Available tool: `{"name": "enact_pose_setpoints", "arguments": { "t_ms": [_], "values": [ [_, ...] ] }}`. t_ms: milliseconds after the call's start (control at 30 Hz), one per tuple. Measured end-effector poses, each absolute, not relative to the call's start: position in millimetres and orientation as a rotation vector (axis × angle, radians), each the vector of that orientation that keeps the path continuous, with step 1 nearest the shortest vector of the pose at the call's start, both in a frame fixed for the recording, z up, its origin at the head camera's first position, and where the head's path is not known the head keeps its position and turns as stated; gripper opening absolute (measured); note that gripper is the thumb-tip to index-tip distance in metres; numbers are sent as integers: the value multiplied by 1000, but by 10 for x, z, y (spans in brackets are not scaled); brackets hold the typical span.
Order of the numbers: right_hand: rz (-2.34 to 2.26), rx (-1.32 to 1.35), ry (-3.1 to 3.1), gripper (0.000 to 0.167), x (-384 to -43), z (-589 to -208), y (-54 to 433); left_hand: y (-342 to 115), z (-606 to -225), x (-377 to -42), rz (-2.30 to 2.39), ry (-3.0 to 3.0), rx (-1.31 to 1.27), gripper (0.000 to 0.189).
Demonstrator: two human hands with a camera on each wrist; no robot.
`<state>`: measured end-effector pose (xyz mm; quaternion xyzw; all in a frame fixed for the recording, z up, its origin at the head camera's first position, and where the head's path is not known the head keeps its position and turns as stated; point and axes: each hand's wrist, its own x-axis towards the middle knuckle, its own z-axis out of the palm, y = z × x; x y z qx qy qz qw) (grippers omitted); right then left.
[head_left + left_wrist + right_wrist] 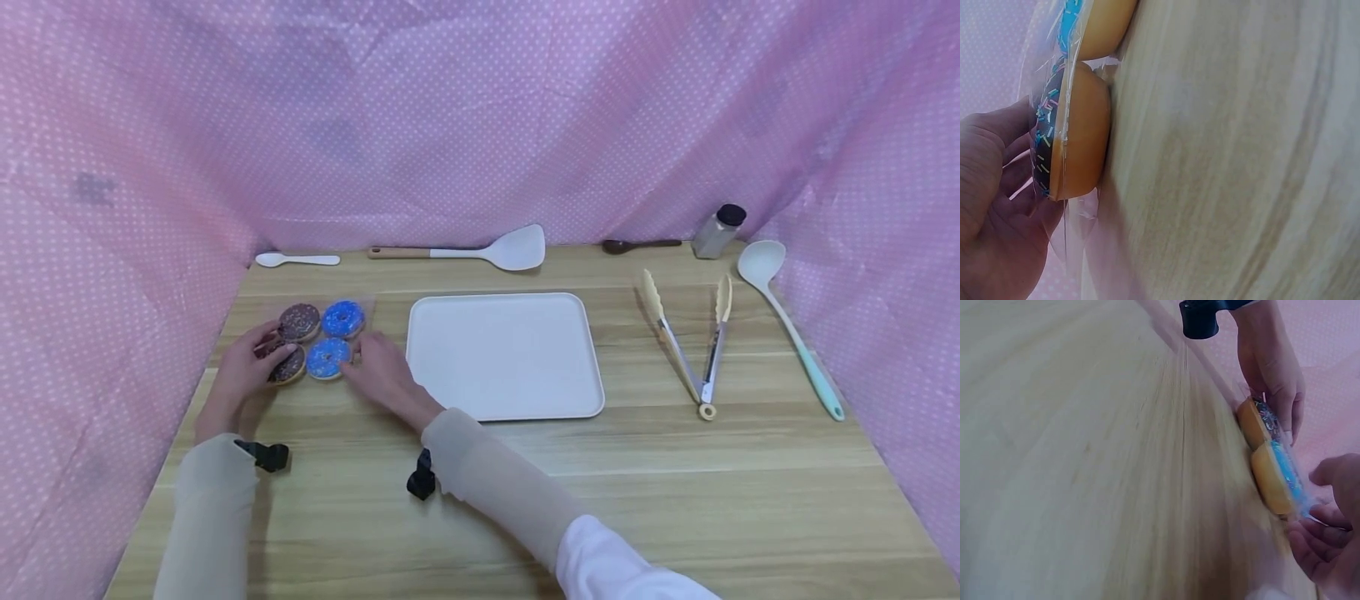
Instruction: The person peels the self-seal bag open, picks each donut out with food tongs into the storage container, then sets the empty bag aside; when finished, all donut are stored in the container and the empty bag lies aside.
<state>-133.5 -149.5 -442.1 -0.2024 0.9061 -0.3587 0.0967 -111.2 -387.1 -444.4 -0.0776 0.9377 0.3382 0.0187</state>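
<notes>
Two chocolate-brown doughnuts [299,322] and two blue doughnuts [343,318], all with sprinkles, lie in a clear plastic bag [1067,156] at the table's left. At the bag's left edge, my left hand [246,362] grips it, thumb over the nearer brown doughnut and fingers curled alongside. My right hand [384,371] holds the opposite edge beside the nearer blue doughnut, fingertips at the plastic. In the right wrist view, the right thumb [1329,472] stands above the bag. A white rectangular tray [505,357] is just right of this hand.
Along the back lie a small white spoon [297,260], a white spatula [517,248], a dark spoon [641,246] and a black-capped jar [717,232]. Spread tongs [708,392] and a ladle [795,342] are at the right. Pink dotted cloth [480,125] surrounds the table.
</notes>
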Motion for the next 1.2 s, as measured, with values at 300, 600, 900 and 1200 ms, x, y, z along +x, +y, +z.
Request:
{"name": "enact_pose_setpoints", "arguments": {
  "t_ms": [300,600,900,1200],
  "values": [
    [-1102,-534,2656,19,-1397,-4471,-1499,-3857,-4426,-1095,1048,2909,-248,63],
    [-1133,-564,2732,9,-1417,-4381,-1296,-3867,-4420,-1098,1053,2924,-190,59],
    [-1351,-557,2571,33,-1469,-4417,-1417,-3886,-4421,-1114,1026,2964,-155,57],
    [-1357,-443,2622,7,-1593,-4531,-1556,-3864,-4418,-1107,1019,2932,-189,60]
  ]
}}
